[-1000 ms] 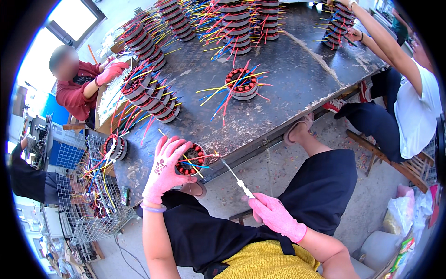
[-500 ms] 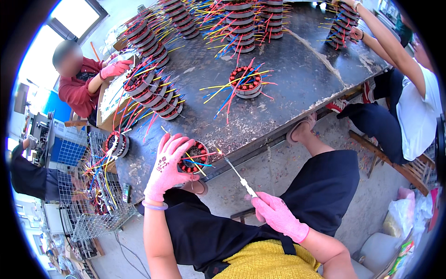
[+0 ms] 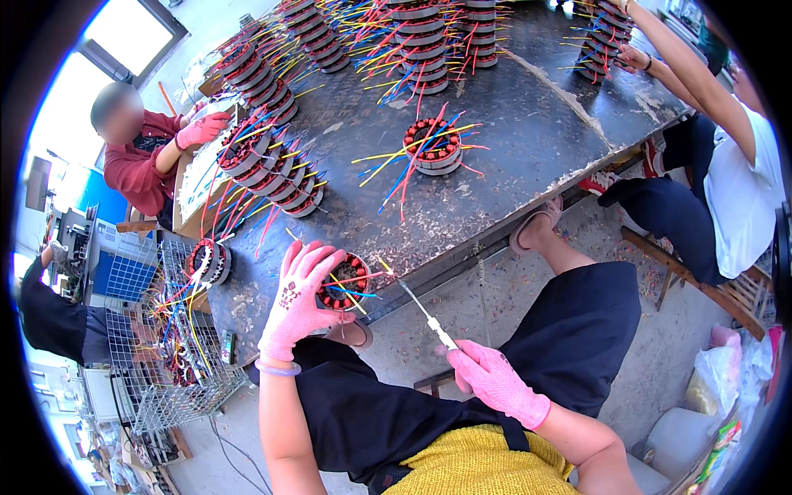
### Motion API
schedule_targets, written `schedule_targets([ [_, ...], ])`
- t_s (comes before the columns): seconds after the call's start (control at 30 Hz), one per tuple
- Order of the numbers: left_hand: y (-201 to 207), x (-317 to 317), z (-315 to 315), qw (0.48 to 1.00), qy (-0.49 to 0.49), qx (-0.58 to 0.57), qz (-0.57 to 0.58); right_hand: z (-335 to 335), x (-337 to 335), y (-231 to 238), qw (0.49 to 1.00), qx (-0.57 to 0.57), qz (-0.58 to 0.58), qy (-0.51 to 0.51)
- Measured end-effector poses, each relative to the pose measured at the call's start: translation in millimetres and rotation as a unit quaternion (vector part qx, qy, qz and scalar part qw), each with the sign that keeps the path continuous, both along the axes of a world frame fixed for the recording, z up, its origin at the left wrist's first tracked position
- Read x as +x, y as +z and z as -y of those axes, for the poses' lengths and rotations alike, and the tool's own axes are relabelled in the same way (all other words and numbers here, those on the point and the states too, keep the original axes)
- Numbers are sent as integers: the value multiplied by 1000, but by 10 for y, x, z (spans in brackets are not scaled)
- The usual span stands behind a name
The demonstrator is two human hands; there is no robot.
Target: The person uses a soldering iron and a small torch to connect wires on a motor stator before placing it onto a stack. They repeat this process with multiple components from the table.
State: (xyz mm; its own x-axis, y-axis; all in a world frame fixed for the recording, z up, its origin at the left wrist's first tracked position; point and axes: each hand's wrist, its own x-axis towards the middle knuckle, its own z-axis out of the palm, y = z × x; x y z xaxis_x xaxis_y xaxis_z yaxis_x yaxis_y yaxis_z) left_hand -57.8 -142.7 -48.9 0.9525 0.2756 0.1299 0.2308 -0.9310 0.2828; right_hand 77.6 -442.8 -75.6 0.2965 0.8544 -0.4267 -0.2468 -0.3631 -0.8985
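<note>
My left hand, in a pink glove, is closed round the side of a motor stator at the table's near edge. The stator is a grey ring with red windings inside, and red, blue and yellow wires stick out of it. My right hand, gloved in pink too, grips a slim tool with a white handle and a thin metal shaft. Its tip points up and left, close to the end of a red wire from the held stator; whether they touch I cannot tell.
One stator stands alone mid-table. Leaning stacks of stators line the left and back. Another small stator stack sits at the left corner, above a wire basket. Two people work at the table's left and right.
Both hands keep nearly the same places. The view has shifted slightly, and the tool tip stays by the red wire's end.
</note>
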Motion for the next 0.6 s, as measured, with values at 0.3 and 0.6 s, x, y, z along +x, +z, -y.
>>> schedule_targets([
  [0.3,-1,2,2,1000,-1,-1,2,-12,-3,32,1000,-13,-12,-2],
  [0.6,-2,-9,-7,1000,-2,0,2,-17,-13,31,1000,-10,-7,-7],
])
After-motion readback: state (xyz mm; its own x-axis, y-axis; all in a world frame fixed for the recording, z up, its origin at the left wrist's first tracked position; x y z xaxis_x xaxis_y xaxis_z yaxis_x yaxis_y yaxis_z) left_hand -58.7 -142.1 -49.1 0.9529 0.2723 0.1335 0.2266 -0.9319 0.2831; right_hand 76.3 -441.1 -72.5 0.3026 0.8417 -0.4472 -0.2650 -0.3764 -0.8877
